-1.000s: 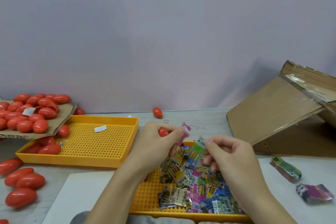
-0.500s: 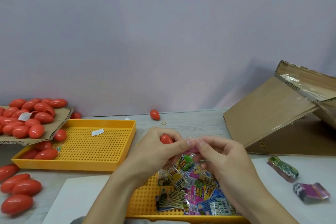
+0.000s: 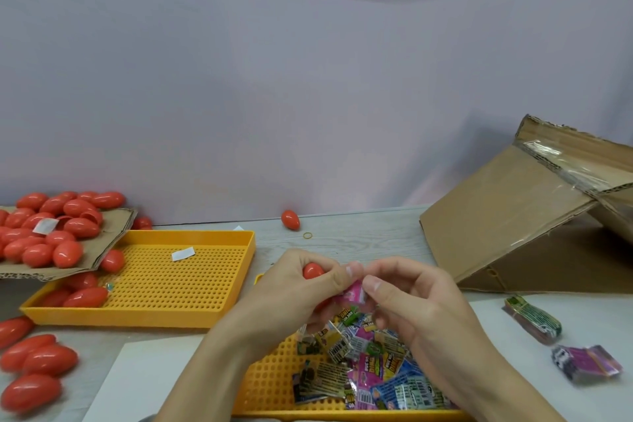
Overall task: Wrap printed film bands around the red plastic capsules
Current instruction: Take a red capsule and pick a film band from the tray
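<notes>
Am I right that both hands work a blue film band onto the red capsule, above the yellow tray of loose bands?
Not quite: the head view shows the film band is pink, not blue. The left hand and right hand do work it onto the red capsule above the yellow tray.

Two yellow perforated trays (image 3: 191, 313), one folded cardboard box (image 3: 513, 216), two hands (image 3: 294, 288), too many red capsules (image 3: 68, 252) to count

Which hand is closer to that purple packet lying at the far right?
Right. The right hand sits left of the purple packet, while the left hand is farther left, holding a red capsule.
</notes>
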Demonstrator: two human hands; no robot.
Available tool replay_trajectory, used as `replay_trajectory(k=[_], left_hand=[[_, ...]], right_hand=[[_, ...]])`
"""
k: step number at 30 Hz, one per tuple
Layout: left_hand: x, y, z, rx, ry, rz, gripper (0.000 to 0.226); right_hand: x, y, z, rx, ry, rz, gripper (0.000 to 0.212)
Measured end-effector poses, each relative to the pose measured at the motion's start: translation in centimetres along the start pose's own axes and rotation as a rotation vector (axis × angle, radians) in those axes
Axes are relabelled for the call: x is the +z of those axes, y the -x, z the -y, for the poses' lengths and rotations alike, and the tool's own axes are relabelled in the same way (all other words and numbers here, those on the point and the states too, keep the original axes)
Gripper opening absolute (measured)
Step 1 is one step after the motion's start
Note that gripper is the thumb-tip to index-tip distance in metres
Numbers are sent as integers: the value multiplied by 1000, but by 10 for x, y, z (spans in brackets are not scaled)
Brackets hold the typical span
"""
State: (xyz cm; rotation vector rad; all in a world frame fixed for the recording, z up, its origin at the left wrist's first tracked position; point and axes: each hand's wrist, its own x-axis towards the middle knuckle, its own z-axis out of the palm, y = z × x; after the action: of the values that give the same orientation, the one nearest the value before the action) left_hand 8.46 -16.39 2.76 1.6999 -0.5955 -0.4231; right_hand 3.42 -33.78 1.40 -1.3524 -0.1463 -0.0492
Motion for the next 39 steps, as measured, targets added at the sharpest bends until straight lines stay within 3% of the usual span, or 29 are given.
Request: replay_trajectory(k=[4, 8, 15, 18, 22, 25, 28, 33, 35, 39], left_hand=[[-1, 0, 1, -1, 40, 33, 45], [-3, 0, 3, -13, 62, 59, 26], [1, -2, 4, 15, 131, -60, 23], [3, -4, 3, 59, 86, -147, 8], [4, -4, 2, 60, 66, -201, 22], [3, -2, 2, 41, 29, -147, 20], [0, 1, 1, -4, -11, -28, 18], [-3, 5, -1, -117, -12, 230, 26], [-3, 3, 0, -119, 20, 171, 30], [-3, -3, 4, -126, 23, -130, 29]], right_hand=[[-1, 0, 0, 3, -12, -14, 10], [-3, -2, -1, -5, -68, -102, 7], [-1, -2, -2, -51, -39, -144, 13], [0, -3, -3, -68, -10, -161, 19], [0, -2, -1, -79, 49, -180, 25], [2, 1, 0, -111, 163, -149, 24], [2, 3, 2, -127, 205, -134, 7], [2, 5, 7, -52, 223, 2, 19], [2, 4, 6, -53, 235, -79, 18], [-1, -1, 1, -63, 139, -353, 9]])
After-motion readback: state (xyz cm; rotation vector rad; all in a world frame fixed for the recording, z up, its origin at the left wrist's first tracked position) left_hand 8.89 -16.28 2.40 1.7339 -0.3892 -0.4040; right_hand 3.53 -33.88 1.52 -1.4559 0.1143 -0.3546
